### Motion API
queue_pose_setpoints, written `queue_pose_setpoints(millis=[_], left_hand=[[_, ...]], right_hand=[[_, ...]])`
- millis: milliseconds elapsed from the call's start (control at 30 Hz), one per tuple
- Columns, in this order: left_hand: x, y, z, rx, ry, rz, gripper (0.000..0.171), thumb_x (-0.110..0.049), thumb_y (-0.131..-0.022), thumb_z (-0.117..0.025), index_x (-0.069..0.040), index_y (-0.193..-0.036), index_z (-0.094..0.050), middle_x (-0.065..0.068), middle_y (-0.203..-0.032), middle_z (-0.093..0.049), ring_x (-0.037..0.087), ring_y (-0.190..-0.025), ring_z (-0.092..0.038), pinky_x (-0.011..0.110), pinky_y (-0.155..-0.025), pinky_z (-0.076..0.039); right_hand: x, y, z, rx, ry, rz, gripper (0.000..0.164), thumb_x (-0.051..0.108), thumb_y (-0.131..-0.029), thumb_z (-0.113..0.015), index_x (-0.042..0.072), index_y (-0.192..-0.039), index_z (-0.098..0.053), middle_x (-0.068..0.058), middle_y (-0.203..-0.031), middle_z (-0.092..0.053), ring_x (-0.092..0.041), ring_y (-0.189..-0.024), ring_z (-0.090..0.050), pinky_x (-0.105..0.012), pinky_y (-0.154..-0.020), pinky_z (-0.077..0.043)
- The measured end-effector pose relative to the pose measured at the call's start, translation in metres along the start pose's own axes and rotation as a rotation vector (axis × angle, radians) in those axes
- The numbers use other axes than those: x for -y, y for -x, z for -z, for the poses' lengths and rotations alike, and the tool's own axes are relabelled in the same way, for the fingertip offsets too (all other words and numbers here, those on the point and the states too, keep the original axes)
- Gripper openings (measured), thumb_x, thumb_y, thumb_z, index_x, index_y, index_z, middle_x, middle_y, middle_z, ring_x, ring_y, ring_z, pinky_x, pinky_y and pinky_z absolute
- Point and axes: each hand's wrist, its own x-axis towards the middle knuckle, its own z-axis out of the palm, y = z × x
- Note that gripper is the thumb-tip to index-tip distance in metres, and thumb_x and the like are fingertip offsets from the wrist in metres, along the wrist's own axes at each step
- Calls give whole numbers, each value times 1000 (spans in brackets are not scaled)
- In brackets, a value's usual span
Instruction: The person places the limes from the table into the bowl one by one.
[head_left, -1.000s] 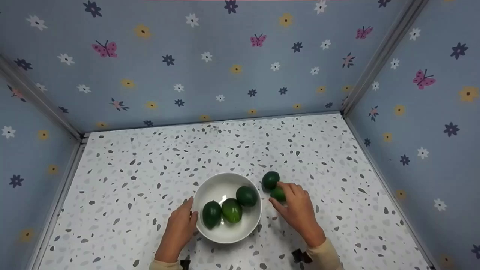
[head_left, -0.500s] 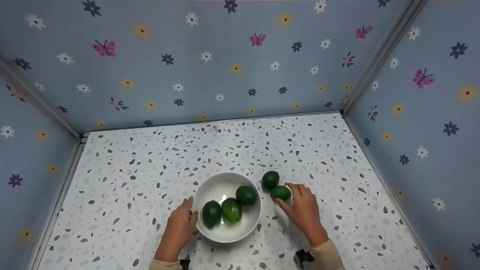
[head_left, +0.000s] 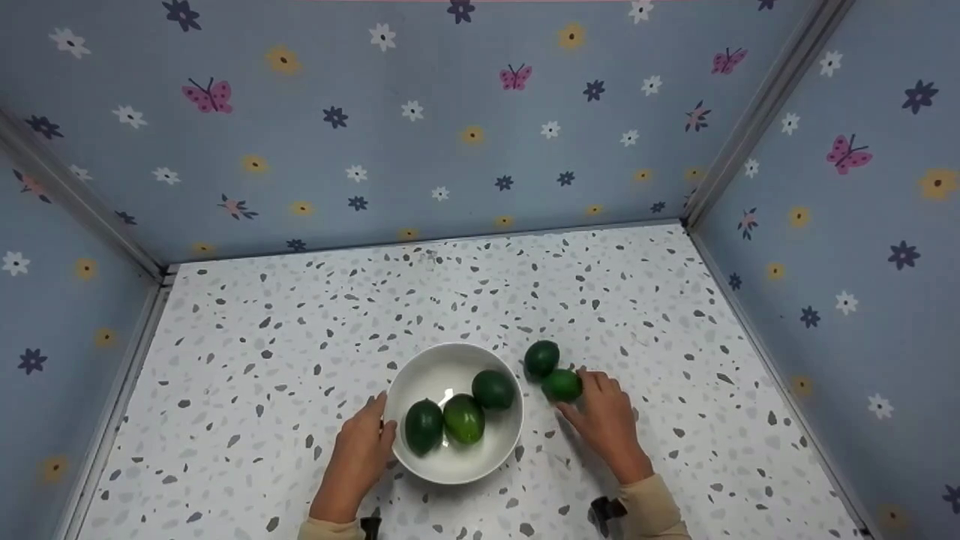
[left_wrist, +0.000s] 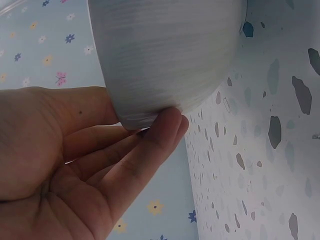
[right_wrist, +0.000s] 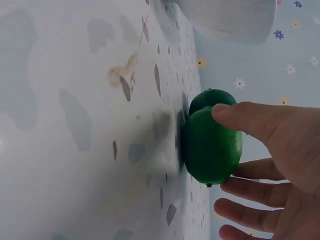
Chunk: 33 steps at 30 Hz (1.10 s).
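In the head view my left hand [head_left: 358,448] grips the left side of a white bowl [head_left: 455,469]. The left wrist view shows the thumb and fingers around the bowl's wall [left_wrist: 165,55]. Three green limes lie inside: a dark one [head_left: 424,427] at left, a lighter one [head_left: 464,420] in the middle and another dark one [head_left: 493,390] at right. To the bowl's right, my right hand [head_left: 607,420] pinches a bright green lime [head_left: 561,385], thumb on one side, fingertips on the other, the remaining fingers spread. A darker lime [head_left: 541,358] sits against it on the far side.
A white speckled tabletop [head_left: 300,322] lies under everything. Blue flowered panels rise behind it [head_left: 420,75] and at both sides, with grey metal strips at the corners.
My right hand has shifted slightly right, uncovering more of the bright lime, which stays near the same spot. The left hand and bowl have not visibly moved.
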Motion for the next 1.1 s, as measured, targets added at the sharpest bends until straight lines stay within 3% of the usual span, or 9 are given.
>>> queue_pose_setpoints(millis=[167,300,633,867,1100], left_hand=[[0,-1,-1,13,-3,37,50,-1,-98,-59,9,-145,-45,27,-134,-57,38,-111,-64,47,-91,-56],[0,0,-1,7,-8,22,50,-1,-98,-59,10,-144,-45,28,-134,-56,39,-110,-64,48,-90,-56],[-1,0,1,11,-8,25,49,0,-98,-59,8,-144,-46,27,-131,-58,36,-107,-64,47,-88,-57],[2,1,-1,-21,-4,-33,49,2,-96,-60,13,-142,-46,29,-128,-59,37,-104,-65,47,-86,-58],[2,0,-1,-10,-3,-6,48,1,-97,-60,9,-143,-47,26,-127,-61,35,-105,-66,45,-86,-58]], right_hand=[[-1,0,-2,35,-10,-40,62,26,-79,-87,-1,-129,-61,-19,-119,-62,-36,-103,-60,-53,-80,-53],[-2,0,-4,34,-17,-43,58,22,-81,-85,-2,-128,-62,-19,-118,-63,-37,-102,-61,-54,-82,-53],[-4,-1,-4,44,-2,-41,54,24,-84,-83,1,-128,-62,-18,-117,-63,-36,-100,-61,-53,-80,-52],[-1,0,1,-6,5,2,51,25,-84,-83,0,-123,-64,-16,-112,-65,-35,-95,-62,-52,-72,-53],[6,3,16,-53,-67,40,54,21,-82,-85,-1,-125,-63,-15,-112,-64,-34,-97,-61,-50,-74,-52]])
